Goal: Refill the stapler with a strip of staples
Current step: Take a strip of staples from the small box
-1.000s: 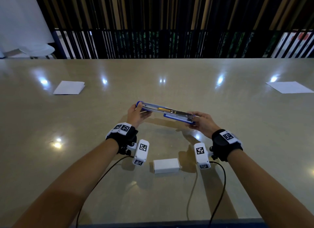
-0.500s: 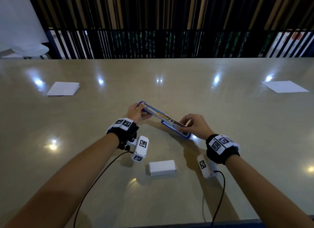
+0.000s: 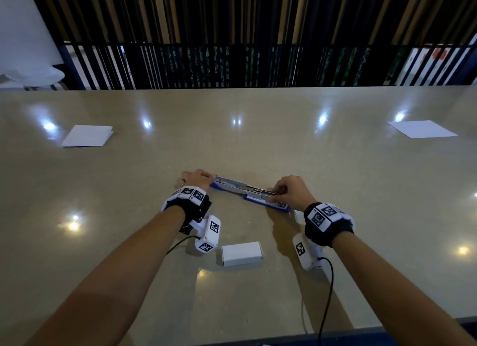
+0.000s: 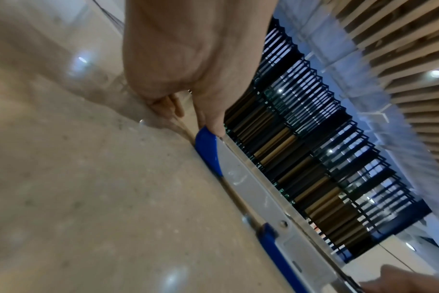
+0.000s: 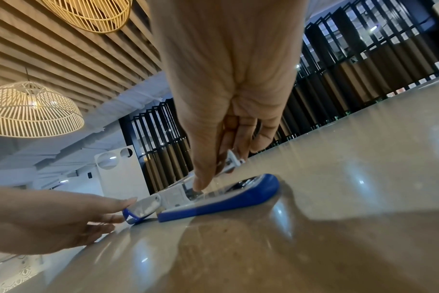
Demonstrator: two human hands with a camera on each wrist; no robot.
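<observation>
Since the earlier pictures the blue plastic and silver metal stapler (image 3: pixel 249 192), then held tilted above the tabletop, has come down to lie swung open and almost flat on it, and both hands have dropped with it. The right hand (image 3: pixel 293 192) curls over the near, right end, thumb and fingers pinching the metal staple channel above the blue base (image 5: pixel 221 202). The left hand (image 3: pixel 197 179) holds the far, left end, its thumb tip on the blue cap (image 4: pixel 207 138) and its fingers on the other side of it; how tightly they press cannot be told. Just nearer the person, between the wrists, lies a small white cardboard box (image 3: pixel 242 253). The glossy beige stone table (image 3: pixel 258 144) mirrors ceiling lights; a folded white paper (image 3: pixel 87 135) lies far left and a flat white sheet (image 3: pixel 422 128) far right. Behind stands a dark slatted screen (image 3: pixel 232 35), with woven wicker lampshades (image 5: pixel 30 111) hanging from a slatted wooden ceiling.
</observation>
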